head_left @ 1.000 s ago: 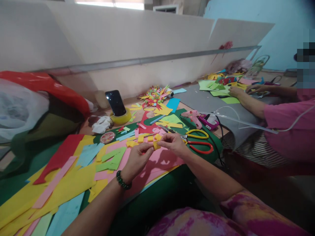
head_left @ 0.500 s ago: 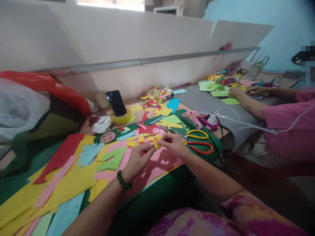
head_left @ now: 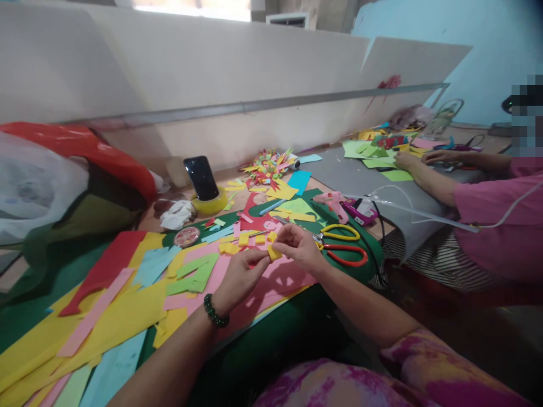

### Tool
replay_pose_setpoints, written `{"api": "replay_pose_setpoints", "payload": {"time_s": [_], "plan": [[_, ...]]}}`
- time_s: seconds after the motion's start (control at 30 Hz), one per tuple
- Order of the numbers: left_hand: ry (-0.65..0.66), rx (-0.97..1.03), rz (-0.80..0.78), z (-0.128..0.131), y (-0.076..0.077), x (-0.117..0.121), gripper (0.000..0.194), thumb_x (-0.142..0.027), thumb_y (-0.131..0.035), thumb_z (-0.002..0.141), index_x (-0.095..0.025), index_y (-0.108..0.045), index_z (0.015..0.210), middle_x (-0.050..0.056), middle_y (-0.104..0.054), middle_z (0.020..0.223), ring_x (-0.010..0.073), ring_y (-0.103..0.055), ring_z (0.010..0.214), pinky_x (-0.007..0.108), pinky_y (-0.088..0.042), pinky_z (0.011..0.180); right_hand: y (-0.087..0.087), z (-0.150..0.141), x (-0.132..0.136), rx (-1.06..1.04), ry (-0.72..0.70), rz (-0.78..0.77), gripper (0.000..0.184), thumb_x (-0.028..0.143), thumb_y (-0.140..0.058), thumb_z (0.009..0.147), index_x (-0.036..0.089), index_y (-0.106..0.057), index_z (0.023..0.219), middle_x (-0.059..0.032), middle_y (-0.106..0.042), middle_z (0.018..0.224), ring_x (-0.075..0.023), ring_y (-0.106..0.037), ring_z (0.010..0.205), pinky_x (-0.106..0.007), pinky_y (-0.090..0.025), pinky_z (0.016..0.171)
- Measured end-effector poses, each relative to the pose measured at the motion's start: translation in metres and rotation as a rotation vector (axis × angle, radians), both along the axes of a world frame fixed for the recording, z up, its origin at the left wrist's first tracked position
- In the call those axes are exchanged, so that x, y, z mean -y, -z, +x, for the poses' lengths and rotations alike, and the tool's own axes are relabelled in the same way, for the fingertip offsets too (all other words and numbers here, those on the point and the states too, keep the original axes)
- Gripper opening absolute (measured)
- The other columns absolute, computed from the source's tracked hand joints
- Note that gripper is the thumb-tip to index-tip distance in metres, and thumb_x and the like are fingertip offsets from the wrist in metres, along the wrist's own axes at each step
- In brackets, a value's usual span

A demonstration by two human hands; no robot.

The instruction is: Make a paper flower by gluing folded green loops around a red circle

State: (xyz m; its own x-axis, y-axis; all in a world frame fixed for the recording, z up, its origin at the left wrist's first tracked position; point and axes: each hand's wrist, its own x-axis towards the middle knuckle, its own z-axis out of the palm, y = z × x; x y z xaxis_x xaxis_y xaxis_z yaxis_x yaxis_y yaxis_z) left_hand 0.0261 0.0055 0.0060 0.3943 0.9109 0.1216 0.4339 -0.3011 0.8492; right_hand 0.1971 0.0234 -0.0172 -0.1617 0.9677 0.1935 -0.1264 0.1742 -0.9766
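Observation:
Between my hands is a small yellow felt piece (head_left: 275, 252), pinched from both sides above a pink felt sheet (head_left: 271, 285). My left hand (head_left: 240, 277), below a green bead bracelet (head_left: 215, 312), grips its left edge with thumb and forefinger. My right hand (head_left: 299, 249) pinches the right part. Several small yellow felt pieces (head_left: 244, 239) lie just beyond my fingers. Scissors (head_left: 345, 254) with one red and one yellow handle rest by my right hand, their blades partly hidden behind it. Green felt scraps (head_left: 197, 274) are left of my left hand.
A phone (head_left: 201, 178) leans on a yellow tape roll (head_left: 210, 200). A pink glue gun (head_left: 331, 204) and a round clear case (head_left: 186, 237) lie nearby. Felt sheets (head_left: 127, 316) cover the left side. At right, a co-worker's hands (head_left: 407, 161) handle green felt; bags (head_left: 38, 186) stand left.
Both hands keep their pinch on the yellow felt piece, which has shifted very slightly right. A bit of red now shows behind my left fingers. The rest looks the same.

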Motion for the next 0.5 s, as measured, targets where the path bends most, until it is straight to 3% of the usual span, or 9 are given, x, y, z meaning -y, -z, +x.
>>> {"api": "replay_pose_setpoints", "payload": {"time_s": [0.27,0.5], "plan": [[-0.016,0.024,-0.037,0.0013,-0.0075,0.0021,0.021,-0.032,-0.052,0.076,-0.017,-0.064,0.067,0.002,-0.068,0.070,0.0163,-0.060,0.070,0.025,-0.046,0.067,0.0015,-0.0011,0.0024,-0.026,0.039,0.033,0.034,0.039,-0.074,0.068,0.020,-0.048,0.077,0.0056,-0.053,0.066,-0.0065,-0.047,0.053,-0.020,-0.038,0.048],[-0.012,0.019,-0.057,0.0061,-0.0070,0.0058,0.031,-0.046,-0.061,0.077,-0.016,-0.070,0.076,0.004,-0.072,0.077,0.0183,-0.063,0.073,0.028,-0.049,0.070,0.0025,-0.0039,0.0050,-0.010,0.071,0.058,0.031,0.037,-0.073,0.069,0.021,-0.049,0.081,0.0039,-0.056,0.071,-0.0079,-0.050,0.059,-0.022,-0.041,0.055]]}}
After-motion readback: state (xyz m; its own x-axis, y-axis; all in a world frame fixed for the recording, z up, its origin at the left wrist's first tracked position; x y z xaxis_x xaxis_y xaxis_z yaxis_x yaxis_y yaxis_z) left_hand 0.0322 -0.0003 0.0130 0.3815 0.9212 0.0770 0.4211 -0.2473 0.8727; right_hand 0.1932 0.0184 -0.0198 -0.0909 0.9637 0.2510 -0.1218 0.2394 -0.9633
